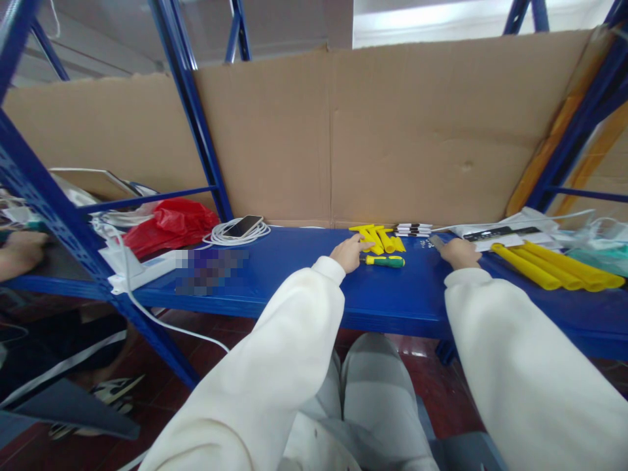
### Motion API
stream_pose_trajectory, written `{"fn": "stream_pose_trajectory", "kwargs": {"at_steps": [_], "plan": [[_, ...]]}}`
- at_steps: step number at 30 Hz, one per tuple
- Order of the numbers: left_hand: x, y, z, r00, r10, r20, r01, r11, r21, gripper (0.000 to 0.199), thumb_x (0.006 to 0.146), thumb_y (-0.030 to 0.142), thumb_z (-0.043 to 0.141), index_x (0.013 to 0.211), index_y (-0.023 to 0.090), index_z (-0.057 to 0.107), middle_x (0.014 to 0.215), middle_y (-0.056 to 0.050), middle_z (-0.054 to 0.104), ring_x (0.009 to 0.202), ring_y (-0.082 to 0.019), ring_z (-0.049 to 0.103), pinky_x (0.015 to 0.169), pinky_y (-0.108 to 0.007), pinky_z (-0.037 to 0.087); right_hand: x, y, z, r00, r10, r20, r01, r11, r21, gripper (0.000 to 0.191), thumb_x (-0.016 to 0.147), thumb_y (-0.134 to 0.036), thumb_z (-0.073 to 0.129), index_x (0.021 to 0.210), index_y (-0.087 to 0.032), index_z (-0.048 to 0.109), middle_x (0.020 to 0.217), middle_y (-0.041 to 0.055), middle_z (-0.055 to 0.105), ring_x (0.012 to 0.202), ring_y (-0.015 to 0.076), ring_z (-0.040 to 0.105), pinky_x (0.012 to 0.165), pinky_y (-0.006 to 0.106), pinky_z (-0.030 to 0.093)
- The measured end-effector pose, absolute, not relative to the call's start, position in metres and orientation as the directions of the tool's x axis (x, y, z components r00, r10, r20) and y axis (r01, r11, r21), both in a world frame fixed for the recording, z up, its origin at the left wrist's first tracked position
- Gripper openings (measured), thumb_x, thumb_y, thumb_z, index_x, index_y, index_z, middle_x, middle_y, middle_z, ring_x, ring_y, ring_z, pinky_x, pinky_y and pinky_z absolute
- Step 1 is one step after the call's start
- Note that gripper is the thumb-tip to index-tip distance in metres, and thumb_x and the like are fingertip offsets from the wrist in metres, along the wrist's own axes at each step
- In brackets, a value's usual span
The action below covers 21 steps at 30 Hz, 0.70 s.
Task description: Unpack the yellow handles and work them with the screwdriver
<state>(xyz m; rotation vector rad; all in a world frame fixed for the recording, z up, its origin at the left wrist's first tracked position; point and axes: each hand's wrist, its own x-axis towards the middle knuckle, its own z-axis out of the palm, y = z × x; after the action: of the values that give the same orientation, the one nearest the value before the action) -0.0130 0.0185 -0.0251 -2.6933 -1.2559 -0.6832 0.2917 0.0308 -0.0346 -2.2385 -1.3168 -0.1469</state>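
Observation:
My left hand [348,253] reaches to the near left side of several short yellow plastic pieces [377,238]. Its index finger is stretched out over them, and no held thing shows in it. Just in front of these pieces lies a green-and-yellow screwdriver handle [386,261]. My right hand [461,254] is closed, with a small flat grey piece [436,242] at its fingertips; its exact kind is too small to make out. Beside that piece are small scattered whitish bits [426,243]. A stack of black-and-white parts [413,229] stands behind.
Long yellow tubes [554,267] lie at the right on the blue bench [289,261]. To the left are a coiled white cable [238,232] with a phone [245,226], a red plastic bag [171,226] and a white power strip [152,269]. Another person's hand [22,254] shows far left.

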Motion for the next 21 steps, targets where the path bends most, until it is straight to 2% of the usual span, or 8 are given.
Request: {"fn": "stream_pose_trajectory", "kwargs": {"at_steps": [2, 5, 7, 10, 15, 18, 21], "plan": [[-0.013, 0.017, -0.023, 0.567, 0.708, 0.422, 0.746, -0.658, 0.101, 0.057, 0.085, 0.001, 0.051, 0.133, 0.028, 0.068, 0.146, -0.008, 0.057, 0.127, -0.024, 0.062, 0.112, -0.036, 0.046, 0.283, 0.026, -0.03, 0.592, 0.741, 0.316, 0.799, -0.488, -0.352, 0.062, 0.094, -0.047, 0.051, 0.13, 0.003, 0.06, 0.131, 0.0375, 0.056, 0.129, 0.0455, 0.05, 0.102, 0.058, 0.042], [-0.012, 0.015, -0.022, 0.59, 0.697, 0.407, 0.733, -0.674, 0.092, 0.059, 0.085, 0.0, 0.05, 0.137, 0.026, 0.065, 0.148, -0.007, 0.057, 0.13, -0.023, 0.06, 0.113, -0.035, 0.045, 0.267, 0.021, -0.022, 0.504, 0.771, 0.389, 0.863, -0.432, -0.262, 0.053, 0.096, -0.034, 0.047, 0.133, 0.003, 0.056, 0.135, 0.0357, 0.054, 0.13, 0.0426, 0.049, 0.104, 0.056, 0.04], [-0.011, 0.016, -0.022, 0.611, 0.677, 0.41, 0.714, -0.695, 0.083, 0.06, 0.085, -0.001, 0.049, 0.139, 0.024, 0.063, 0.149, -0.008, 0.056, 0.133, -0.022, 0.058, 0.115, -0.034, 0.043, 0.257, 0.02, -0.019, 0.366, 0.814, 0.45, 0.93, -0.316, -0.185, 0.045, 0.094, -0.024, 0.044, 0.13, -0.001, 0.058, 0.131, 0.0316, 0.057, 0.127, 0.0401, 0.05, 0.103, 0.054, 0.041], [-0.01, 0.019, -0.024, 0.641, 0.643, 0.419, 0.684, -0.726, 0.07, 0.06, 0.085, -0.002, 0.048, 0.14, 0.02, 0.062, 0.151, -0.009, 0.055, 0.136, -0.02, 0.055, 0.117, -0.032, 0.04, 0.244, 0.021, -0.017, 0.082, 0.841, 0.535, 0.996, -0.057, -0.063, 0.041, 0.092, -0.023, 0.044, 0.127, -0.011, 0.061, 0.126, 0.0236, 0.061, 0.12, 0.0366, 0.053, 0.099, 0.049, 0.043], [-0.009, 0.022, -0.026, 0.688, 0.594, 0.417, 0.633, -0.772, 0.055, 0.063, 0.084, -0.003, 0.048, 0.141, 0.023, 0.059, 0.149, -0.006, 0.056, 0.137, -0.017, 0.054, 0.119, -0.033, 0.038, 0.226, 0.029, -0.021, -0.336, 0.78, 0.528, 0.937, 0.336, 0.1, 0.046, 0.091, -0.023, 0.048, 0.136, -0.018, 0.061, 0.135, 0.0167, 0.061, 0.123, 0.0323, 0.053, 0.097, 0.044, 0.046], [-0.008, 0.02, -0.026, 0.696, 0.591, 0.407, 0.627, -0.777, 0.057, 0.064, 0.086, -0.002, 0.047, 0.143, 0.024, 0.056, 0.15, -0.004, 0.055, 0.138, -0.015, 0.053, 0.118, -0.031, 0.037, 0.22, 0.033, -0.021, -0.466, 0.698, 0.544, 0.874, 0.459, 0.16, 0.045, 0.092, -0.02, 0.049, 0.133, -0.02, 0.066, 0.134, 0.0146, 0.063, 0.121, 0.0301, 0.056, 0.096, 0.043, 0.047], [-0.007, 0.016, -0.024, 0.695, 0.611, 0.379, 0.637, -0.768, 0.071, 0.066, 0.086, -0.001, 0.046, 0.147, 0.024, 0.052, 0.151, -0.003, 0.054, 0.137, -0.015, 0.054, 0.118, -0.03, 0.039, 0.217, 0.034, -0.02, -0.518, 0.658, 0.547, 0.843, 0.501, 0.195, 0.037, 0.093, -0.019, 0.048, 0.118, -0.02, 0.076, 0.128, 0.0146, 0.068, 0.117, 0.0299, 0.061, 0.094, 0.043, 0.049]]}}
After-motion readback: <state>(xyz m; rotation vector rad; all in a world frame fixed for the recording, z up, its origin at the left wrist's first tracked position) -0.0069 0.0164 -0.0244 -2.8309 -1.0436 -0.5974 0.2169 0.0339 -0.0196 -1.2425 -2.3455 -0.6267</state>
